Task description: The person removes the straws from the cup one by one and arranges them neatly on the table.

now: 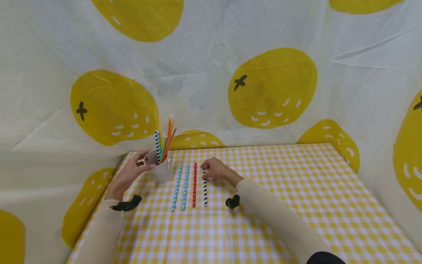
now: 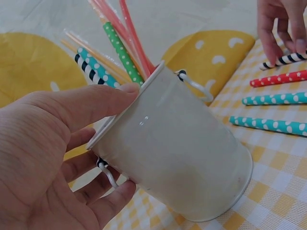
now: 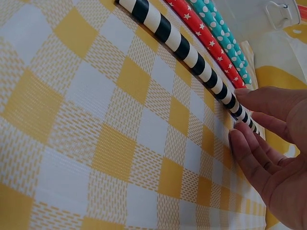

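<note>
My left hand [image 1: 131, 171] holds a small white metal bucket [image 1: 163, 173] by its rim. In the left wrist view the thumb lies on the rim and the fingers curl round the side by a wire handle [image 2: 108, 173]. Several colourful straws [image 2: 122, 52] stand in the bucket. With thumb and fingertips my right hand [image 1: 215, 169] pinches the far part of a black-and-white striped paper straw [image 1: 205, 192] lying on the table. Left of it lie a red straw with white stars [image 1: 194, 187] and two teal dotted straws [image 1: 185, 189], roughly parallel and apart.
A yellow-and-white checked cloth [image 1: 296, 190] covers the table. Behind and left of it hangs a white curtain [image 1: 204, 91] printed with big yellow fruits, close behind the bucket. The table's back edge runs just beyond both hands.
</note>
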Tool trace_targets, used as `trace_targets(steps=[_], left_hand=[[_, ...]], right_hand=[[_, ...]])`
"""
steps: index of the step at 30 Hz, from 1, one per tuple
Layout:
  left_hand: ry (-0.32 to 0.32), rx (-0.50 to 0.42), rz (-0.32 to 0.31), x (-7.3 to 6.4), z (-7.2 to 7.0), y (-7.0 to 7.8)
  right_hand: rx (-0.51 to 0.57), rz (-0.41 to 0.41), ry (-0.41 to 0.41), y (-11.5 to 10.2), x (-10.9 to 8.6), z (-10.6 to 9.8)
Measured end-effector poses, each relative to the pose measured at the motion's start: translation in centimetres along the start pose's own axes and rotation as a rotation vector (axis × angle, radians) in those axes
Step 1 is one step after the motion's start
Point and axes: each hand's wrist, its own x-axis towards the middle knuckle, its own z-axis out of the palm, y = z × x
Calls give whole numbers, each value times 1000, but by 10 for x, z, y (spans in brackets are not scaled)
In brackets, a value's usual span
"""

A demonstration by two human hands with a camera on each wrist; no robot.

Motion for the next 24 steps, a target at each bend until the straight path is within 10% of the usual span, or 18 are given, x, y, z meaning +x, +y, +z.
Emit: trace_targets(steps=[24], left_hand=[[-8,31,9,2,-3,-3]], right_hand=[[118,-134,89,-14,4,-12]])
